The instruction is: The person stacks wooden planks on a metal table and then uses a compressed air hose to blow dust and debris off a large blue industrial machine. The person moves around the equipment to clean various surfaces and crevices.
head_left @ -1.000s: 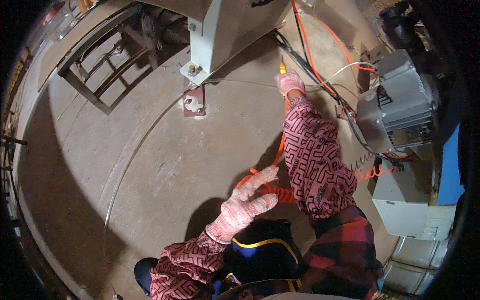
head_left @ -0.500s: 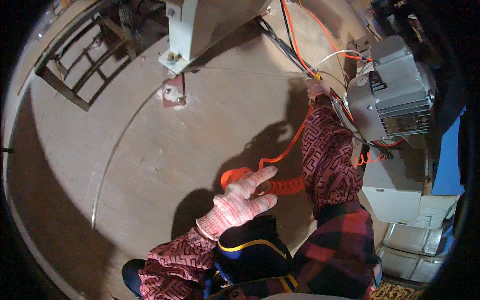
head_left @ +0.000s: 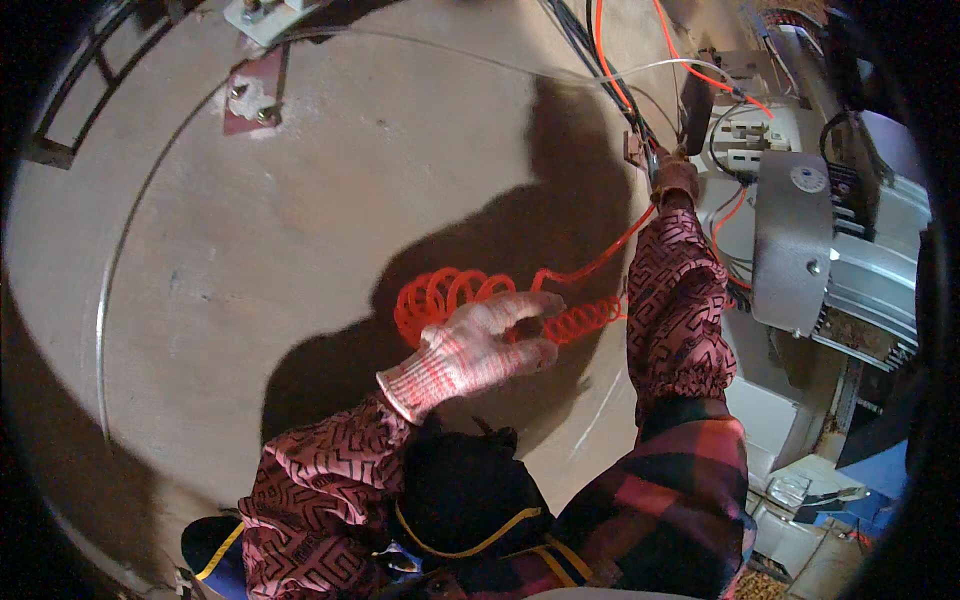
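My left hand (head_left: 482, 345) wears a white and pink knitted glove. It is closed loosely around a coiled orange hose (head_left: 440, 300), with the thumb and a finger stretched apart. Loops bulge out beyond the knuckles, and more coils run right toward my other sleeve. My right hand (head_left: 677, 180) reaches far forward at the upper right, beside a bundle of dark cables (head_left: 580, 45). Its fingers are bunched together and mostly hidden, so what they grip cannot be made out. A straight stretch of the orange hose leads up to this hand.
A grey finned motor (head_left: 795, 245) stands close to the right of my right arm. A thin pale tube (head_left: 455, 55) arcs across the floor. At the upper left, a bolted reddish floor plate (head_left: 253, 98) lies near a metal frame (head_left: 75, 85).
The view has shifted, so the floor plate sits farther left and the motor farther right. The coils by my left hand show more spread out. My right hand remains by the cable bundle.
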`<state>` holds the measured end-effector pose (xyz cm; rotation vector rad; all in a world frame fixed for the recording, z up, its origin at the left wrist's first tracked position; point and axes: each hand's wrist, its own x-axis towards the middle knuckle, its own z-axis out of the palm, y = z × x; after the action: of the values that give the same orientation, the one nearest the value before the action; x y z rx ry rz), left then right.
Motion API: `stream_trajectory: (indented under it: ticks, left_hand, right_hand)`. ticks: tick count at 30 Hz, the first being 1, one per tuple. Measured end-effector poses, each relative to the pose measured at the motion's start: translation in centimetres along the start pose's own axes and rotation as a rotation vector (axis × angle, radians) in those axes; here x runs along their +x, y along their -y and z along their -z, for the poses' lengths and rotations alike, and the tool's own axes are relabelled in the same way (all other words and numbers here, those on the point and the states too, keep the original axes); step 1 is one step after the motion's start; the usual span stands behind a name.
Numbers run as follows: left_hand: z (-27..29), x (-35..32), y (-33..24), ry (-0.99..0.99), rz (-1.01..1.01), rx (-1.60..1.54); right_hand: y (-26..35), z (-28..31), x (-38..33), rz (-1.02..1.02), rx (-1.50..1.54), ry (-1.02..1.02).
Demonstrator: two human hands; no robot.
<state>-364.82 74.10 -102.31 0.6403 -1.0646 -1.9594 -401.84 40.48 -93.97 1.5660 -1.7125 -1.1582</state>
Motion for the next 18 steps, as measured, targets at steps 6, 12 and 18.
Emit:
stream_trajectory:
  ticks: [6, 12, 18]
  left_hand:
    - [-0.9, 0.8, -1.6, 0.159, 0.075, -0.085]
    - [-1.3, 1.8, 0.1, -0.025, 0.113, -0.299]
    - [-1.3, 3.7, -0.2, 0.066, 0.018, -0.276]
  right_hand:
    - [-16.1, -14.9, 4.3, -0.135, 0.216, -0.044]
    - [-2.8, -5.1, 0.7, 0.075, -0.096, 0.196]
    - [-4.0, -1.1, 1.6, -0.060, -0.241, 0.111]
